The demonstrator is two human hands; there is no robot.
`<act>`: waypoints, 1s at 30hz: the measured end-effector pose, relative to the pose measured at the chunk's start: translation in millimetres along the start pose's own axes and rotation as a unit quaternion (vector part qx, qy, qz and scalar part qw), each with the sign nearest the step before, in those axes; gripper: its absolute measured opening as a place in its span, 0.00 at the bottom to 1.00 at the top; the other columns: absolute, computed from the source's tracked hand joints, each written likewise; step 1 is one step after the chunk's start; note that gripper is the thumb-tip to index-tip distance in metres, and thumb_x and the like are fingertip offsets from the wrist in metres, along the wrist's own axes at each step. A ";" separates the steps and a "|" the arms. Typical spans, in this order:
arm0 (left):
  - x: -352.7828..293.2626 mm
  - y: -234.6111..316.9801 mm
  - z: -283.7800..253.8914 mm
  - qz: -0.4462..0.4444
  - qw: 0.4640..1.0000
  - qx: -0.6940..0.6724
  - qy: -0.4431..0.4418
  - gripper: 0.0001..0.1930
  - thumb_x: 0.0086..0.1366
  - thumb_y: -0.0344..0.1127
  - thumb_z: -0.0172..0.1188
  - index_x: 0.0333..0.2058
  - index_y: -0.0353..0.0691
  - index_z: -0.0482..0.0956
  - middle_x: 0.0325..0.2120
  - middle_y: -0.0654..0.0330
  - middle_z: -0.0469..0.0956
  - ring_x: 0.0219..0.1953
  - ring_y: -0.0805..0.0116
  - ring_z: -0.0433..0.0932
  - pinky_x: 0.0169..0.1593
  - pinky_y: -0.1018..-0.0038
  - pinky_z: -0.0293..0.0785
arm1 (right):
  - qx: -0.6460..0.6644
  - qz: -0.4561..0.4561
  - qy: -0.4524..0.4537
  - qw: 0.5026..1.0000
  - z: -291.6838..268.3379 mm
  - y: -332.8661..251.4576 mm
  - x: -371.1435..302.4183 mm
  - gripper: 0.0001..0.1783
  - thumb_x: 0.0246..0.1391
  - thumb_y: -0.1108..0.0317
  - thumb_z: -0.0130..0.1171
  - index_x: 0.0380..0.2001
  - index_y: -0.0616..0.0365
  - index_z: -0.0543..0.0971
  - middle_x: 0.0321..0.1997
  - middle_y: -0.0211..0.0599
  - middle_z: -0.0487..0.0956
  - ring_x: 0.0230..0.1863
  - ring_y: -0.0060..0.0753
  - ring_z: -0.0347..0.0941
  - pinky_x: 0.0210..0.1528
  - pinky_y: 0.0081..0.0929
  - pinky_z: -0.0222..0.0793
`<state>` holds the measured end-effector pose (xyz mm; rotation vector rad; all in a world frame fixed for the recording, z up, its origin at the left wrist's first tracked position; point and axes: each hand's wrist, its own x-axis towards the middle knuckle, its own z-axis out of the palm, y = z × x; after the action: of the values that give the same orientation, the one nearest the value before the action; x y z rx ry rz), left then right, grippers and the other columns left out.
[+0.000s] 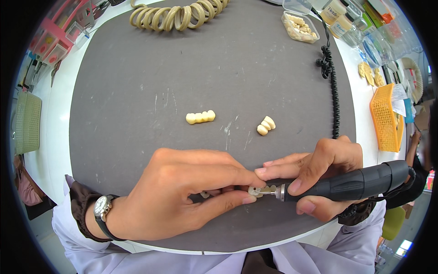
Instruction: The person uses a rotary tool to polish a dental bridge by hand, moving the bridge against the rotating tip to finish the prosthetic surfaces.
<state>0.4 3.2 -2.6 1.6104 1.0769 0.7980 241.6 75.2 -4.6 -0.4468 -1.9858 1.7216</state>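
My left hand [175, 192] is closed, pinching a small whitish dental bridge [255, 190] between thumb and fingertips. Another pale bit shows through the gap below the fingers; whether it belongs to the same piece I cannot tell. In my right hand [326, 160] lies a thick black rotary handpiece [360, 181], gripped by thumb and fingers. Its thin metal bur [268, 193] meets the bridge at my left fingertips. The right fingertips rest close to the left ones. Beyond my hands, a yellowish four-unit dental bridge [200, 117] and a shorter tooth-shaped bridge [266, 125] lie on the grey mat [150, 82].
A beige coiled hose [180, 17] crosses the mat's far edge. A black coiled cord [335, 98] runs down the right side. Far right are a clear box of tooth pieces [300, 29], jars [340, 25] and an orange basket [382, 119]. A green basket [28, 122] stands left.
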 end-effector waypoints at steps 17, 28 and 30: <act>-1.5 -3.8 1.1 0.034 0.999 0.023 0.002 0.11 0.53 0.23 0.71 0.37 0.36 0.86 0.29 0.55 0.84 0.28 0.68 0.82 0.31 0.76 0.75 | -0.020 0.008 0.001 1.000 2.3 -3.1 1.8 0.13 0.49 0.72 0.70 0.28 0.64 0.74 0.35 0.70 0.81 0.49 0.61 0.79 0.55 0.53 0.73; -1.8 -6.5 2.6 0.040 0.999 0.030 0.006 0.11 0.52 0.23 0.71 0.37 0.36 0.86 0.28 0.55 0.84 0.27 0.67 0.81 0.30 0.76 0.75 | -0.057 0.011 -0.003 0.998 3.3 -7.2 1.9 0.12 0.48 0.74 0.70 0.27 0.65 0.74 0.33 0.66 0.82 0.48 0.60 0.79 0.56 0.52 0.74; -2.2 -6.5 2.7 0.042 0.999 0.031 0.008 0.11 0.52 0.23 0.71 0.36 0.36 0.86 0.28 0.55 0.84 0.27 0.67 0.81 0.30 0.76 0.74 | -0.054 0.009 -0.002 0.999 3.5 -6.1 2.1 0.12 0.48 0.74 0.70 0.27 0.64 0.74 0.33 0.66 0.82 0.48 0.60 0.79 0.55 0.52 0.74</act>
<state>0.2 0.9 -9.5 1.7141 1.0587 0.8413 238.3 72.4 1.3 -0.4995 -2.0897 1.6328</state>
